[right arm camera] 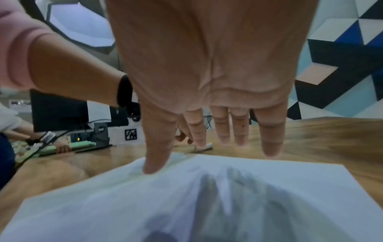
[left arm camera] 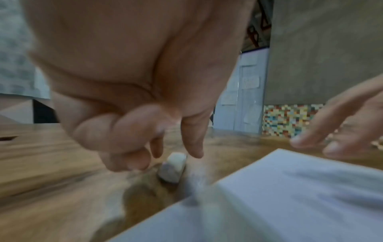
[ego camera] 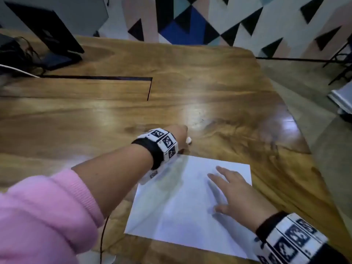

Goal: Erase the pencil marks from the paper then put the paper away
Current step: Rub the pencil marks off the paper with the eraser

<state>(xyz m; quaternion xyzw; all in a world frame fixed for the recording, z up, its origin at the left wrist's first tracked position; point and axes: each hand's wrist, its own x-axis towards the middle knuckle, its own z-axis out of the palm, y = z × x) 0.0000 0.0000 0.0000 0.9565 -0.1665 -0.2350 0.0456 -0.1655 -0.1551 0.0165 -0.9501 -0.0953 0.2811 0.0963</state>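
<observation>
Left hand at the eraser, right hand spread over the paper

Your left hand (left arm camera: 132,101) hangs just above the small white eraser (left arm camera: 173,167), which lies on the wooden table (ego camera: 190,82) just beyond the far-left corner of the paper (ego camera: 181,202). The fingers (left arm camera: 192,144) are loosely curled and hold nothing; thumb and forefinger point down either side of the eraser, not visibly touching it. The eraser sits directly under the fingertips, its long axis running roughly near-to-far, so the pick-up likely calls for a short drop and a pinch across its narrow sides. Your right hand (ego camera: 236,195) is open over the paper's right half, fingers straight and spread; whether it presses the sheet is unclear. It is farther from the eraser, so the left hand is better placed. No pencil marks are discernible; the frames are blurred.
</observation>
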